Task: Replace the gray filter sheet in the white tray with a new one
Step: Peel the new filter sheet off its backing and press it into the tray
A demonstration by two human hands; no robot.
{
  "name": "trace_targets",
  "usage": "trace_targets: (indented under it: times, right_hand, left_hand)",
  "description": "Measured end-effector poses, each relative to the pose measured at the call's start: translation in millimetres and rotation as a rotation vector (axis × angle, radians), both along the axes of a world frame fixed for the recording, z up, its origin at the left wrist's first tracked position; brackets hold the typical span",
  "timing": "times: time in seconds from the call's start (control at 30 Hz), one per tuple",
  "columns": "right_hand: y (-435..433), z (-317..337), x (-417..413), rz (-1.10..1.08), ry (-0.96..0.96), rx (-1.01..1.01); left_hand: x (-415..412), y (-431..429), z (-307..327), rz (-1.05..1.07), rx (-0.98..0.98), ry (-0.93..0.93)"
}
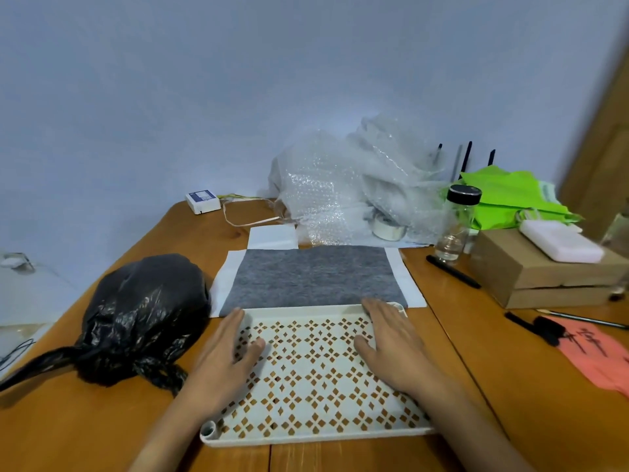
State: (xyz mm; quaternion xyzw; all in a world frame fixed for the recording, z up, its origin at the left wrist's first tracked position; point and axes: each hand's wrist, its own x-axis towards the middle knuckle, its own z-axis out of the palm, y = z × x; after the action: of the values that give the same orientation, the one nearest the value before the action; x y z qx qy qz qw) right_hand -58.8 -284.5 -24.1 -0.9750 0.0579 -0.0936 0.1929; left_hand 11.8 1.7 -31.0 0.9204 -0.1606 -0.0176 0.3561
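Note:
A white tray [306,434] with a cut-out lattice floor lies flat on the wooden table in front of me, with no sheet inside. Just beyond its far edge a gray filter sheet [311,275] lies flat on white paper [406,287]. My left hand [226,356] rests on the tray's left side, fingers along the rim and thumb on the lattice. My right hand [394,345] lies palm down on the tray's right side, fingertips at the far right corner. Both hands press flat and hold nothing.
A tied black plastic bag [139,318] sits to the left of the tray. Bubble wrap [350,185], a tape roll [389,228] and a glass jar [457,223] stand behind. Cardboard boxes [541,270], black pens [452,270] and red paper [595,352] occupy the right.

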Motion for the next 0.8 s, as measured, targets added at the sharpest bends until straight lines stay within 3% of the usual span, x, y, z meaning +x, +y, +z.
trace_targets:
  times: [0.17, 0.33, 0.5, 0.8]
  right_hand:
    - [4, 8, -14, -0.042, 0.046, 0.06]
    - [5, 17, -21, -0.043, 0.087, 0.076]
    - [3, 32, -8, -0.071, 0.102, 0.023]
    - [-8, 30, 15, -0.128, 0.1, 0.056]
  left_hand:
    - [1, 7, 8, -0.036, 0.227, -0.061]
    - [24, -8, 49, -0.091, 0.205, -0.095]
    - [65, -78, 91, -0.318, 0.172, -0.079]
    - [179, -221, 75, -0.364, 0.39, -0.167]
